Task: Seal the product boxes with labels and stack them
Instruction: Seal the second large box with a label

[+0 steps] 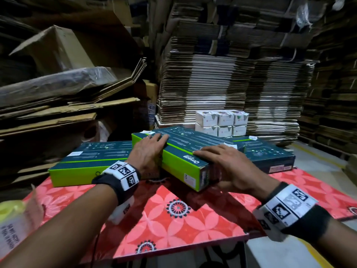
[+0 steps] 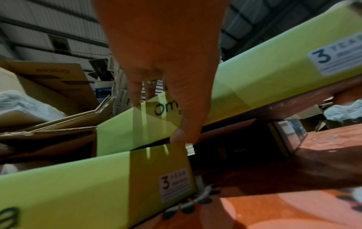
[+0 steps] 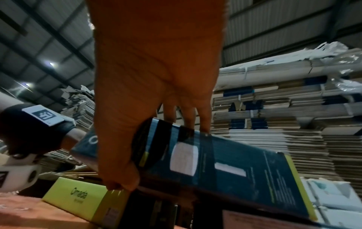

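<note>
Both hands, left hand and right hand, clamp my top box mid-frame, fingers over, thumbs under, its long axis running diagonally across the lower box.

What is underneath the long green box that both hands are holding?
The held box bridges two similar green boxes: the left box and the right box, above the red floral tabletop. The left hand and right hand hide part of it.

Three long teal-and-green product boxes — the top one tilted across the two flat ones.
</note>
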